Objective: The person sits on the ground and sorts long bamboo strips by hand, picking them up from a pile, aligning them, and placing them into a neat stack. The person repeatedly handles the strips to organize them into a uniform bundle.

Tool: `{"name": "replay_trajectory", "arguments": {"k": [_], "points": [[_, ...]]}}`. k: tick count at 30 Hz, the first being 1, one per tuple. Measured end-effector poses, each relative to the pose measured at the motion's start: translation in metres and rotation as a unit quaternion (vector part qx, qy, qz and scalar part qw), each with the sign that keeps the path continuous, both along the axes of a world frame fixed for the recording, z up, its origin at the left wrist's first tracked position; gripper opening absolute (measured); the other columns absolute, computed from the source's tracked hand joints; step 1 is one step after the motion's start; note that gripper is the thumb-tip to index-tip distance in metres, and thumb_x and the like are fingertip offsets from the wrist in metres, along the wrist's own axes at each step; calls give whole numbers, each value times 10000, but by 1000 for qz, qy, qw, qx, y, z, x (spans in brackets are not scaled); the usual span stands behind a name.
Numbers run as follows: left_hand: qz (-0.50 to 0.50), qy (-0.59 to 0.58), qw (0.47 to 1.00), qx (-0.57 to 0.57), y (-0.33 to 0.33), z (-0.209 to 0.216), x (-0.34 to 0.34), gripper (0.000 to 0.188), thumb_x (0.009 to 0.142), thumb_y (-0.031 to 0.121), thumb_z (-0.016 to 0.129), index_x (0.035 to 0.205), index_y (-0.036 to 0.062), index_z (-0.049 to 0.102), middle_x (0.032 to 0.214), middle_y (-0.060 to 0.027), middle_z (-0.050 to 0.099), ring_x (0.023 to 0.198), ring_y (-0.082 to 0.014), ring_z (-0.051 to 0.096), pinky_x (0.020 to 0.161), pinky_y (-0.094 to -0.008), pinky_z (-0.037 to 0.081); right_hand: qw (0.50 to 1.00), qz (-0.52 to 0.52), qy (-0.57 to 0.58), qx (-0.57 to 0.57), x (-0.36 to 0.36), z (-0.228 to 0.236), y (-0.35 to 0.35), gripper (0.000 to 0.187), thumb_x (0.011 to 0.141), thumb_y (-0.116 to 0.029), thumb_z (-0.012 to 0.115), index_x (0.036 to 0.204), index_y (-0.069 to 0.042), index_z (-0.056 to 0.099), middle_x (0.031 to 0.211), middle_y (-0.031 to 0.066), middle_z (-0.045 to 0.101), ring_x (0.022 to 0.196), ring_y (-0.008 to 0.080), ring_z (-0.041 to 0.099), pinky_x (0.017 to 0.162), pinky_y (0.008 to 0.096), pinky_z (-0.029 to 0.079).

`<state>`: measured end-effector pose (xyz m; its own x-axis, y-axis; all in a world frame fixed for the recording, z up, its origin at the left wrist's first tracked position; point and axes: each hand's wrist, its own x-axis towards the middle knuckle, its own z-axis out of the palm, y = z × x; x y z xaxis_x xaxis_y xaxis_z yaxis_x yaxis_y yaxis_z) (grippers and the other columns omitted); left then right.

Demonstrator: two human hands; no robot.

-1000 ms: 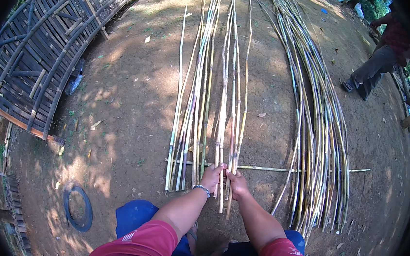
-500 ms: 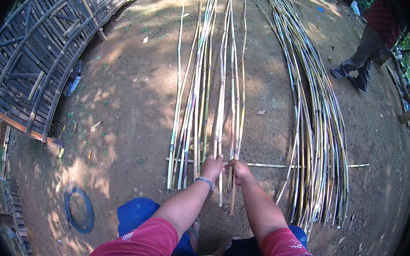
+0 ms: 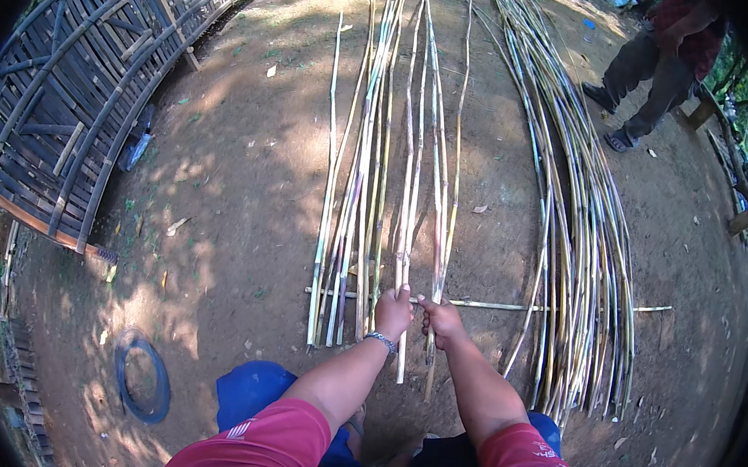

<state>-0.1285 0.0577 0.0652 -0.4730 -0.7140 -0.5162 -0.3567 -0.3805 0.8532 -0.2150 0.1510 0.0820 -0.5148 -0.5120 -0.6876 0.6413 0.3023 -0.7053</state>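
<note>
- Your left hand (image 3: 394,314) was closed around the pale canes (image 3: 400,362), thumb laid along them and pointing away from you; their cut lower end stuck out below your fist.
- Your right hand (image 3: 444,322) was curled around the purple-tinged canes (image 3: 438,239), just beside the left one, with its thumb toward that hand; how many it grasped, you could not tell.
- Both held sets ran away from you over the bare dirt ground (image 3: 253,187), spreading slightly apart midway along.
- To the left of your hands lay a loose row of canes (image 3: 357,188), roughly side by side, near the ones you held.
- A thin crosswise stick (image 3: 492,305) lay at about the level of your hands, passing beneath that row and beneath the large cane pile (image 3: 586,252) well to your right.
- A bracelet (image 3: 380,339) circled your left wrist.
- A dark coil (image 3: 164,389) lay on the ground near your left knee, and a slatted bamboo frame (image 3: 65,100) stood at the far left.
- Another person (image 3: 664,72) was beyond the pile, at upper right.
</note>
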Motion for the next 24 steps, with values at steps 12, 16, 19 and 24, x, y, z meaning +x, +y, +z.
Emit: {"name": "replay_trajectory", "arguments": {"k": [12, 16, 19, 24], "points": [[-8, 19, 1000, 14, 28, 11, 8, 397, 997, 400, 531, 828, 42, 563, 614, -27, 568, 487, -128, 569, 453, -288, 444, 988, 43, 100, 106, -36, -24, 13, 376, 834, -216, 748, 1014, 51, 554, 779, 120, 615, 583, 197, 545, 539, 381, 439], [4, 25, 999, 22, 24, 18, 13, 387, 998, 388, 535, 824, 42, 552, 617, -22, 556, 477, -113, 542, 448, -273, 434, 962, 12, 211, 172, -23, -26, 5, 498, 805, -253, 765, 1104, 84, 553, 918, 192, 667, 829, 292, 648, 769, 399, 498], [19, 50, 998, 30, 20, 16, 10, 387, 1000, 384, 531, 799, 53, 542, 594, -28, 547, 458, -124, 545, 421, -288, 422, 949, 13, 252, 191, -18, -29, 3, 535, 780, -265, 772, 1130, 76, 556, 1009, 248, 671, 961, 350, 664, 869, 407, 493], [14, 44, 998, 49, 18, 6, 13, 369, 1000, 375, 538, 828, 48, 547, 604, -20, 534, 454, -121, 524, 421, -278, 415, 924, 28, 314, 215, 0, -20, -5, 491, 786, -230, 754, 1099, 87, 548, 969, 247, 668, 936, 341, 663, 846, 422, 499]]}}
